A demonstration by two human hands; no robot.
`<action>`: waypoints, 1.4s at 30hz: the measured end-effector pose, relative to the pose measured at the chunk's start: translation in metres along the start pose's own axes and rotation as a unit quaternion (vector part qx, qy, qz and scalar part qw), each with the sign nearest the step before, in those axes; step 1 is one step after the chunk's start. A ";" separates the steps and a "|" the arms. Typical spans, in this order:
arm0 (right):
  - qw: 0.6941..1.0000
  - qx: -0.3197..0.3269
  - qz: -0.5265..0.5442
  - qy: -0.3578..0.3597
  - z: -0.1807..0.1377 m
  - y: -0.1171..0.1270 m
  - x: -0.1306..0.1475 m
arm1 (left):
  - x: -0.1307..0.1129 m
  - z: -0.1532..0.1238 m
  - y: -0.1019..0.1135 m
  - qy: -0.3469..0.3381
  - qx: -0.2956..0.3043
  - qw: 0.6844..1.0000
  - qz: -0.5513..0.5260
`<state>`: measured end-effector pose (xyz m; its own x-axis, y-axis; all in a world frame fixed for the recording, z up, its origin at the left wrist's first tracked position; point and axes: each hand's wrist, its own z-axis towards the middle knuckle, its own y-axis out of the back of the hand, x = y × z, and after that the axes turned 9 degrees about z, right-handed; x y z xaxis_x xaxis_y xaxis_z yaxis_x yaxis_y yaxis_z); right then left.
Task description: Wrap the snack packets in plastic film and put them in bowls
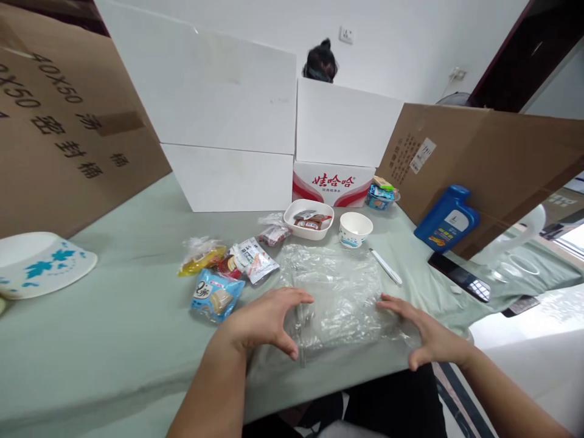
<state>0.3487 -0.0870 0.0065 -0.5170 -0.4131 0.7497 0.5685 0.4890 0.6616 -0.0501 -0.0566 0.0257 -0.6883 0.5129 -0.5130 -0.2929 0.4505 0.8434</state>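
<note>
A crinkled clear plastic bag (340, 292) lies flat on the table in front of me. At its left edge is my left hand (271, 319), thumb and fingers spread apart. My right hand (424, 331) is at the bag's right side, also with fingers apart, and nothing shows in its grasp. Left of the bag are a blue snack packet (216, 296), a white printed sachet (255, 260) and a bag of yellow liquid (202, 258). Behind it stand a white tray (294, 232) holding dark sachets and a paper cup (356, 229). A white utility knife (385, 266) rests to its right.
White boxes (228, 176) wall off the back, and a person's head (320, 62) shows above them. Cardboard panels (55, 121) stand on both sides. A blue bottle (448, 219) and a phone (458, 277) are at the right; a white bowl (41, 264) is at the far left.
</note>
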 end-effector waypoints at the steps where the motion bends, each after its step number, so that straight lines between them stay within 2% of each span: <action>1: 0.999 0.002 -0.046 0.003 0.002 -0.004 -0.003 | -0.001 0.003 -0.003 0.015 0.002 1.000 0.025; 4: 0.989 -0.030 -0.141 0.021 0.005 -0.012 -0.011 | -0.004 0.006 -0.010 0.034 0.007 0.997 0.070; 7: 0.985 -0.081 -0.147 0.051 0.003 -0.016 -0.017 | -0.007 0.000 -0.014 0.049 0.006 0.995 0.088; 10: 0.985 -0.128 -0.087 0.072 -0.001 -0.016 -0.018 | -0.011 -0.009 -0.017 0.046 0.018 0.994 0.099; 14: 0.977 -0.203 0.047 0.049 -0.002 -0.014 -0.015 | -0.017 -0.014 -0.026 0.038 0.028 0.994 0.095; 19: 0.950 -0.270 0.146 0.054 0.009 -0.014 -0.016 | -0.026 -0.009 -0.037 0.057 -0.027 0.992 0.109; 21: 0.942 -0.296 0.146 0.064 0.016 -0.018 -0.020 | -0.026 -0.008 -0.033 0.047 -0.045 0.995 0.081; 24: 0.921 -0.372 0.101 0.053 0.026 -0.024 -0.026 | -0.021 -0.013 -0.022 0.019 -0.072 0.997 -0.023; 26: 0.907 -0.413 0.084 0.025 0.033 -0.028 -0.027 | -0.015 -0.015 -0.016 0.042 -0.096 0.990 -0.098; 28: 0.906 -0.414 0.084 -0.020 0.038 -0.032 -0.025 | -0.009 -0.014 -0.014 0.097 -0.123 0.973 -0.167; 32: 0.922 -0.360 0.034 -0.137 0.046 -0.038 -0.018 | -0.004 -0.001 -0.024 0.191 -0.178 0.938 -0.229; 36: 0.909 -0.354 -0.100 -0.197 0.053 -0.039 -0.013 | -0.007 0.014 -0.032 0.267 -0.210 0.931 -0.132; 42: 0.883 -0.339 -0.207 -0.249 0.063 -0.039 -0.008 | -0.010 0.025 -0.033 0.321 -0.186 0.928 -0.039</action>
<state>0.2898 -0.0542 -0.0265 -0.8914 0.0231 0.4526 0.4307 -0.2676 0.8619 -0.0171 -0.0579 -0.0007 -0.8735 -0.1052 -0.4754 -0.4858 0.1239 0.8652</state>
